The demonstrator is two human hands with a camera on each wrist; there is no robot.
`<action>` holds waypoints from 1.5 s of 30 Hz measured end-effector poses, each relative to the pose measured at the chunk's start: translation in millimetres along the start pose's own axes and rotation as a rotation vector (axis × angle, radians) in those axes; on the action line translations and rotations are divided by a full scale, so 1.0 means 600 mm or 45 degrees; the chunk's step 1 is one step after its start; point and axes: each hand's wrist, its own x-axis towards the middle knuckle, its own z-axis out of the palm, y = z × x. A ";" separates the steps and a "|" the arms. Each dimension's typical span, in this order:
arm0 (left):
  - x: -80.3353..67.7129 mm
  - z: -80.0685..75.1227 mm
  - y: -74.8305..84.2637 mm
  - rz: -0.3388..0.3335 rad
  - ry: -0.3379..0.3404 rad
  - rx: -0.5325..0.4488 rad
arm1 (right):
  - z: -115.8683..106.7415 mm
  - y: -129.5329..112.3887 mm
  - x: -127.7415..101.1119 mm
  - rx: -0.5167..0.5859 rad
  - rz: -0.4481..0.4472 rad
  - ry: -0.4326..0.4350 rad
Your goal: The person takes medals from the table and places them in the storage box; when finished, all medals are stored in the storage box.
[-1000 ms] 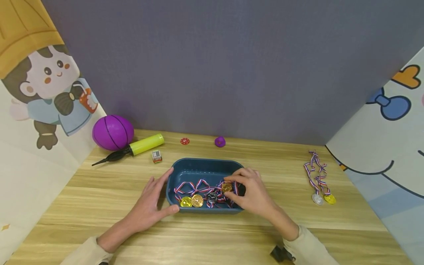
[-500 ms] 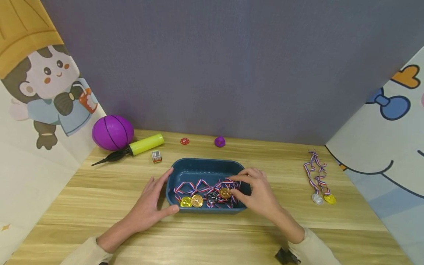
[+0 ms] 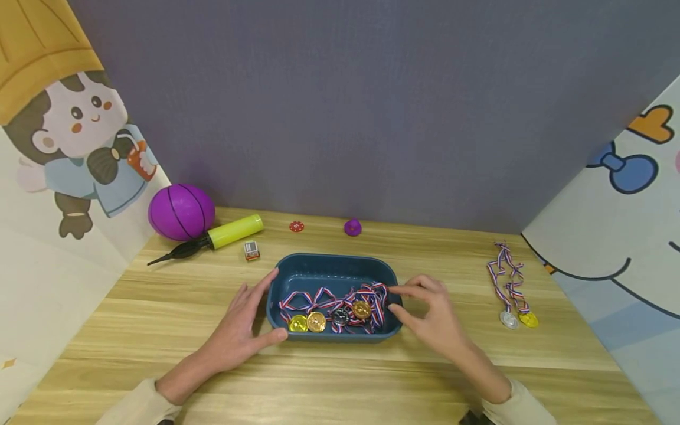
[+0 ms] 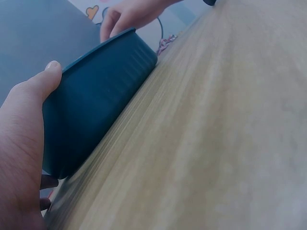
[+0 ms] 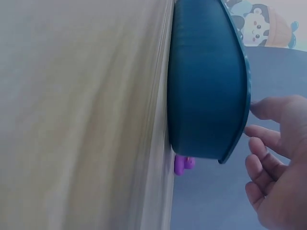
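Note:
A dark blue plastic bin (image 3: pixel 340 337) stands on the table in the head view. My left hand (image 3: pixel 245 324) holds its left end, thumb at the front rim and fingers along the left side. In the left wrist view the thumb (image 4: pixel 52 72) lies on the rim. Inside the bin's front half lie a yellow-gold medal (image 3: pixel 298 323), a gold medal (image 3: pixel 316 321), a dark silver medal (image 3: pixel 340 317) and a bronze-gold medal (image 3: pixel 362 309) with striped ribbons. My right hand (image 3: pixel 432 319) hovers at the right rim with thumb and fingers parted, nothing held.
A silver medal (image 3: pixel 509 320) and a yellow medal (image 3: pixel 528 319) lie on the table at right. At back left are a purple ball (image 3: pixel 181 212), a yellow-black hand pump (image 3: pixel 234 232) and a small box (image 3: pixel 251 251). A red chip (image 3: pixel 296 226) and a purple ring-like object (image 3: pixel 353 227) lie behind the bin.
My right hand has let go of the bronze-gold medal, which now lies in the bin with its ribbon, and has drawn back to the right. The left hand has stayed put.

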 end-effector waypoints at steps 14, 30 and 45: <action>0.000 0.000 0.001 0.010 0.007 -0.007 | -0.031 0.018 -0.037 0.031 0.117 0.075; 0.000 -0.001 0.001 -0.013 -0.007 -0.003 | -0.081 0.042 -0.077 -0.080 0.348 0.145; 0.000 0.000 0.002 -0.018 -0.009 -0.002 | -0.134 0.092 -0.110 -0.240 0.522 0.183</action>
